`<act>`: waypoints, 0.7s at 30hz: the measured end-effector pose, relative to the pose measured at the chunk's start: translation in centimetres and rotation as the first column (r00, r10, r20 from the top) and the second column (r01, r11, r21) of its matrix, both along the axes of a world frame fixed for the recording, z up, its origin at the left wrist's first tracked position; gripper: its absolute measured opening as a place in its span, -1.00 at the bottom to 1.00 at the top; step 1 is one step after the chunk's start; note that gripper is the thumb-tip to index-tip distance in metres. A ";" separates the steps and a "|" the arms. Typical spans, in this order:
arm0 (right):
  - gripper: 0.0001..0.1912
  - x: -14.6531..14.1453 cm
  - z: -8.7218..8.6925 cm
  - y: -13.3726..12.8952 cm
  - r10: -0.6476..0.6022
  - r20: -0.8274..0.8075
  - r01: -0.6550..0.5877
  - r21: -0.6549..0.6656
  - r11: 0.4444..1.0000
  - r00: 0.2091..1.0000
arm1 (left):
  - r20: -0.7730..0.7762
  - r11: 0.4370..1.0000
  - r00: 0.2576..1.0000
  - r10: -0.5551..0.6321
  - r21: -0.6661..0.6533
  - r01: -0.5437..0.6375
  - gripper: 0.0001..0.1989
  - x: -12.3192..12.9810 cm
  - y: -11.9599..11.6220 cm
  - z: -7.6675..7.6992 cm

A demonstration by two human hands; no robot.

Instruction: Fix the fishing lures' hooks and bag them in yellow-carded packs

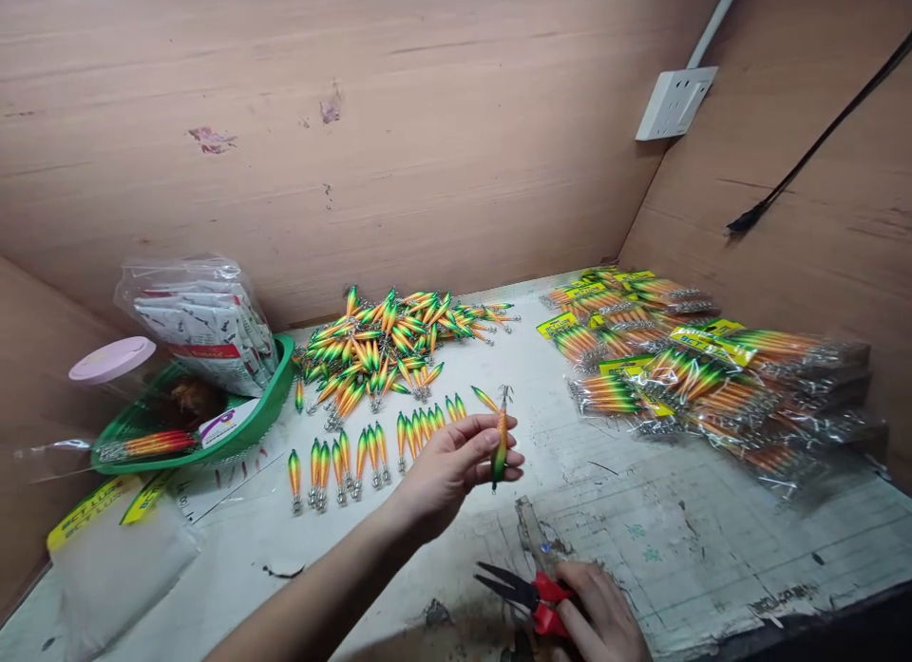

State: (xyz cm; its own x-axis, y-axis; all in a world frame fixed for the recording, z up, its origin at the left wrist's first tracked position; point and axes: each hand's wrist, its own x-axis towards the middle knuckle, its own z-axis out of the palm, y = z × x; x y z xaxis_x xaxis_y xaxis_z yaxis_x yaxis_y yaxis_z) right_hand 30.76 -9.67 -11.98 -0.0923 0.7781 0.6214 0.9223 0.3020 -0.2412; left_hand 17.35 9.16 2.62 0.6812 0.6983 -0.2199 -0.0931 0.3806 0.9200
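At the bottom of the frame, right of centre, red-handled pliers [525, 594] are being gripped by the right hand [602, 610], its fingers curled around the handles, while the black jaws are being held apart, pointing to the upper left. Just above, near the centre, a lure [501, 448] is being pinched between thumb and fingers of the left hand [446, 467], hooks up and green end down, clear of the table [641, 539]. At lower left, clear bags [132, 567] are being left flat. Left of the held lure, a row of lures [326, 464] is being kept in small groups. Farther off, a green basket [242, 434] is being filled by packets at left, packed lures [712, 382] are being stacked at right, and a pile of loose lures [370, 353] is being backed by the wall [427, 187].
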 end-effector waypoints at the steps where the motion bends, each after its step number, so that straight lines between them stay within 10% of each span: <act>1: -0.83 0.1 0.0 -0.1 0.012 0.012 -0.011 -0.023 1.000 1.000 | 0.073 0.990 0.997 0.003 -0.144 0.008 -0.63 -0.3 -0.8 0.5; 11: -0.84 -0.3 1.8 0.0 0.055 -0.199 -0.073 -0.088 0.993 0.978 | 0.129 0.968 0.988 0.087 -0.244 -0.053 -0.73 -1.6 -3.0 2.0; 21: -0.95 1.0 11.6 1.0 -0.029 -0.449 -0.103 -0.266 0.958 0.893 | -0.021 0.989 0.994 0.104 0.108 -0.101 -0.80 -3.0 -4.4 1.5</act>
